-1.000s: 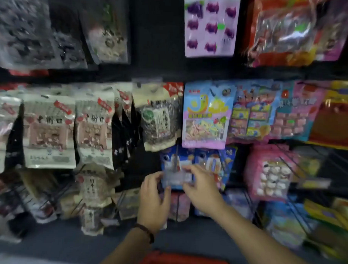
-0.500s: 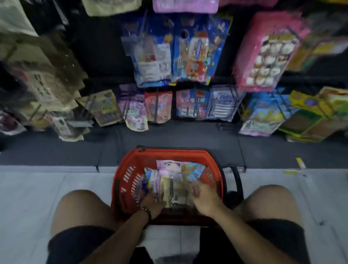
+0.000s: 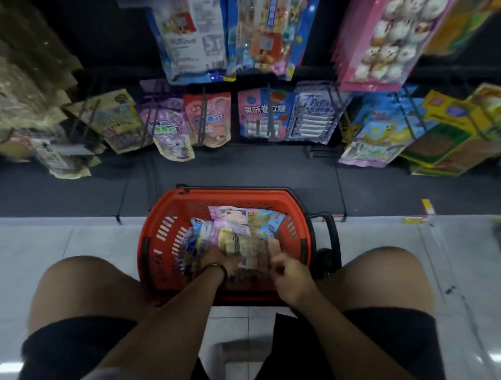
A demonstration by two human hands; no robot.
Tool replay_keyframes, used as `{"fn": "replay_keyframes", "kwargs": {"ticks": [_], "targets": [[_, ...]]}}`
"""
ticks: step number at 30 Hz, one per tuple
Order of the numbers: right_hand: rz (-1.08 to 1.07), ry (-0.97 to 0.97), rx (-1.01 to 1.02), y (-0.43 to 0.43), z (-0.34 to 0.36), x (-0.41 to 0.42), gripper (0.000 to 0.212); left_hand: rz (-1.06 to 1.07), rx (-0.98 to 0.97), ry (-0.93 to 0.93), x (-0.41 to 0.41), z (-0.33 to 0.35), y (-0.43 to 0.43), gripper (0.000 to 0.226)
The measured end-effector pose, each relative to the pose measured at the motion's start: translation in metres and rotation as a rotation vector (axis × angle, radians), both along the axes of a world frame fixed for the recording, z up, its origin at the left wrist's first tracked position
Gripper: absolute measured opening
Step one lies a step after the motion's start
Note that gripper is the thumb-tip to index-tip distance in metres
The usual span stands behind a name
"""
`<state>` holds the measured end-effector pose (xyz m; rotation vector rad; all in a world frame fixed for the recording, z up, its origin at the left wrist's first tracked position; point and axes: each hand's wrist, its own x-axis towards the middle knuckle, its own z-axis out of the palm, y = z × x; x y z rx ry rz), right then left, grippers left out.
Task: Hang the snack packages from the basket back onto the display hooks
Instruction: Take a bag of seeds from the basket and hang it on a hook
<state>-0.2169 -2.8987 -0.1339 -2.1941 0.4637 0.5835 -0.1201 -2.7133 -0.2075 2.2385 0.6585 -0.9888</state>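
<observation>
Packet [image 3: 243,245], beige, lies just ahead of left hand [image 3: 217,259], inside basket [image 3: 156,243] | right hand [image 3: 290,273] just right of it, fingers curled | left hand nearer | whether either hand grips: cannot tell

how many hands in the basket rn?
2. The left hand is on the near-left of the packs; the right hand is at their near-right edge. Both are inside the red basket. The left fingertips are partly hidden among the packs.
</observation>
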Motion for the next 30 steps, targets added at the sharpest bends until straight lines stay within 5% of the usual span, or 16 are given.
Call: {"fn": "replay_keyframes", "kwargs": {"ticks": [2, 6, 9, 10, 11, 13, 17, 19, 23, 25, 27, 30], "targets": [[-0.014, -0.019, 0.032, 0.002, -0.007, -0.002, 0.026, 0.053, 0.003, -0.033, 0.000, 0.007, -0.007, 0.061], [-0.005, -0.001, 0.022, 0.009, -0.008, -0.007, 0.067, 0.195, -0.043, -0.069, 0.018, -0.045, -0.003, 0.082], [-0.036, 0.057, 0.023, 0.012, -0.010, -0.008, 0.044, 0.185, -0.051, -0.062, 0.020, -0.047, -0.012, 0.063], [-0.049, 0.074, 0.043, 0.013, -0.011, -0.009, 0.051, 0.208, -0.060, -0.085, 0.018, -0.034, -0.019, 0.061], [-0.064, 0.091, 0.050, 0.013, -0.012, -0.010, 0.063, 0.239, -0.070, -0.101, 0.016, -0.023, -0.024, 0.072], [-0.091, 0.061, 0.094, 0.014, -0.017, -0.012, 0.055, 0.318, -0.073, -0.116, 0.013, -0.017, -0.028, 0.099], [-0.084, 0.020, 0.100, 0.011, -0.041, -0.014, 0.056, 0.227, -0.012, -0.172, 0.012, -0.017, -0.031, 0.041], [-0.101, 0.009, 0.124, 0.009, -0.064, -0.013, 0.053, 0.043, -0.003, -0.164, 0.011, -0.010, -0.028, 0.035], [-0.086, 0.013, 0.115, 0.010, -0.050, -0.005, 0.043, 0.045, 0.000, -0.199, 0.007, -0.008, -0.027, 0.026], [-0.091, 0.034, 0.058, 0.010, -0.033, 0.000, 0.034, 0.133, -0.076, -0.215, 0.000, -0.002, -0.026, 0.003], [-0.119, 0.024, 0.050, 0.012, -0.022, 0.004, 0.031, 0.421, -0.305, -0.183, -0.004, -0.007, -0.022, 0.023], [-0.207, 0.047, 0.128, 0.014, -0.010, 0.009, 0.033, 0.669, -0.621, -0.085, -0.007, -0.002, -0.007, 0.014]]}}
